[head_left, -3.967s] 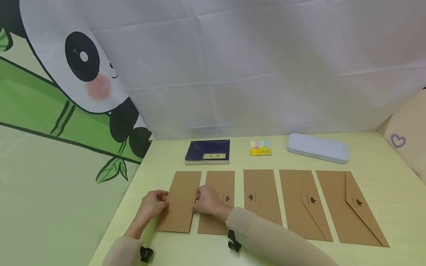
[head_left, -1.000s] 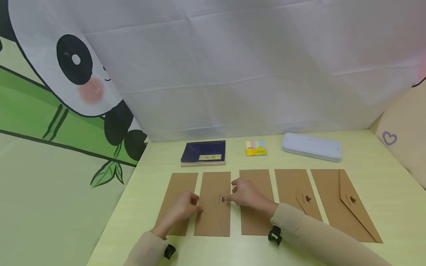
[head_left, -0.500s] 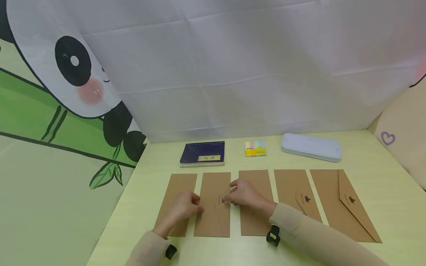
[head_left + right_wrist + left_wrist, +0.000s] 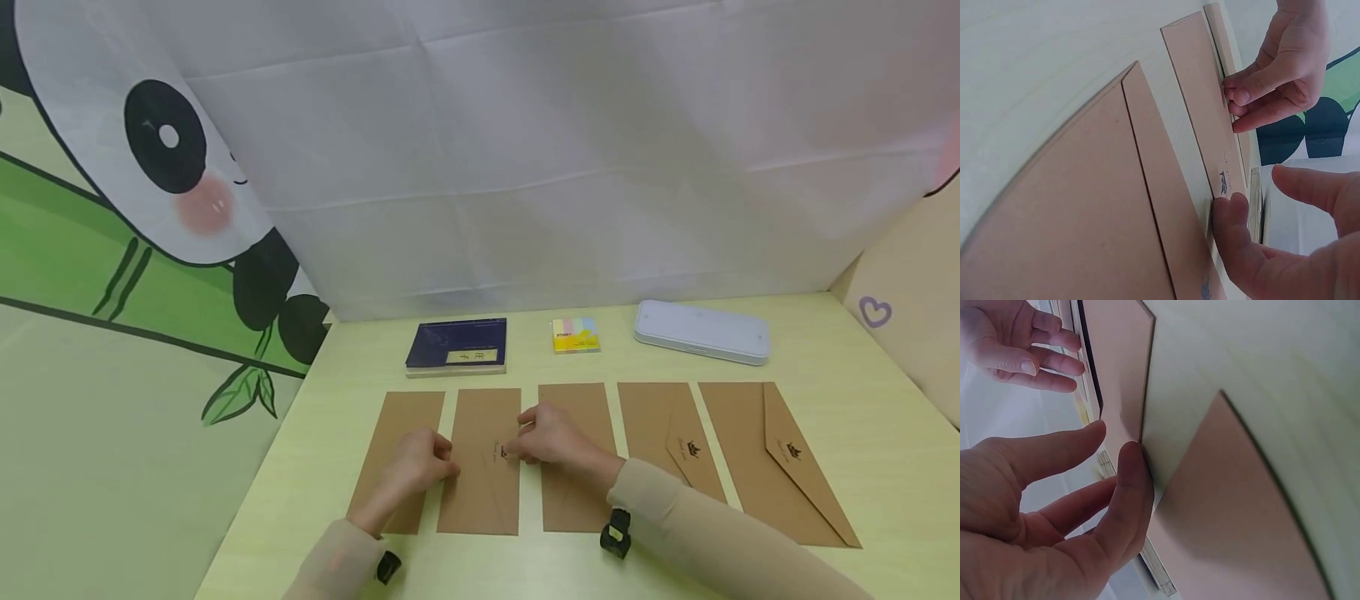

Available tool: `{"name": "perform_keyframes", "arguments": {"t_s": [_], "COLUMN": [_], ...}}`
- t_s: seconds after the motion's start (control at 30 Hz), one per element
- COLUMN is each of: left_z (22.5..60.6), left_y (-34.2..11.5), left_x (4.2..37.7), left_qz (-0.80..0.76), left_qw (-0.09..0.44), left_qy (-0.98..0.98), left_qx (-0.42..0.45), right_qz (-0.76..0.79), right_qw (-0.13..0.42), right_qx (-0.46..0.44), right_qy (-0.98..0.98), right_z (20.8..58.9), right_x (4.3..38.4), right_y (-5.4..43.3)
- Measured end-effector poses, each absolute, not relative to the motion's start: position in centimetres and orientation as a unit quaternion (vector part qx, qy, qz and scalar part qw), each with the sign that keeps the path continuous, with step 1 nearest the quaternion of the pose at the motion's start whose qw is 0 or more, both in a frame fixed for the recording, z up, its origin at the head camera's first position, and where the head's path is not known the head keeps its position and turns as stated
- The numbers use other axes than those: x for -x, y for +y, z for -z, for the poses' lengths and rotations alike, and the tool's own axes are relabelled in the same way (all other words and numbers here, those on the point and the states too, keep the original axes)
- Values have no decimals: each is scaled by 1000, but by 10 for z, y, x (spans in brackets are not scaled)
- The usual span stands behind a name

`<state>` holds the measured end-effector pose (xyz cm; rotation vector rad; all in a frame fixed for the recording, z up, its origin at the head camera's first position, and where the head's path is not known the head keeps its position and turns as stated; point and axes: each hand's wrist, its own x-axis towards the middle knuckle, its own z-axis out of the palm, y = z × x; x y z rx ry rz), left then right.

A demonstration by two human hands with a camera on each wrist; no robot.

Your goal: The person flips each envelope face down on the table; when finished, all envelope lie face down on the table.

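Note:
Several brown kraft envelopes lie side by side in a row on the table, as the head view shows. My left hand (image 4: pixel 416 462) reaches over the leftmost envelope (image 4: pixel 401 417). Its fingertips (image 4: pixel 1130 456) are at the left edge of the second envelope (image 4: pixel 480 425), with the thumb held apart. At that envelope's right edge, beside its crown print, are the fingertips of my right hand (image 4: pixel 551 437); that thumb also stands off in the right wrist view. The right hand partly covers the third envelope (image 4: pixel 573 400), including its print.
To the right lie two more envelopes, the fourth (image 4: pixel 652 417) and the fifth (image 4: pixel 735 433), flaps showing. Behind the row are a dark blue book (image 4: pixel 457 342), a pack of sticky notes (image 4: pixel 576 336) and a pale flat case (image 4: pixel 701 332). A white cloth (image 4: pixel 525 208) hangs behind the table (image 4: pixel 495 567).
Four seconds ago both hands were at the sides of the leftmost envelope; they have since moved right to the second one. Over the last second they have barely moved.

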<state>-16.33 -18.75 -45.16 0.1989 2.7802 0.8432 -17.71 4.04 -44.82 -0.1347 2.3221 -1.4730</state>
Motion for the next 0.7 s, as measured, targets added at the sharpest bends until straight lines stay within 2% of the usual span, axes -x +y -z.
{"name": "perform_keyframes", "arguments": {"t_s": [0.47, 0.7], "left_z": [456, 456], "left_y": [-181, -174], "left_x": [166, 171], "left_qz": [-273, -273], "left_qw": [78, 94], "left_qy": [958, 957], "left_qx": [-35, -2], "right_qz": [531, 536], "right_qw": [181, 182], "right_qx": [41, 45], "right_qy": [827, 823], "right_z": [452, 454], "right_x": [177, 178], "right_y": [39, 39]}}
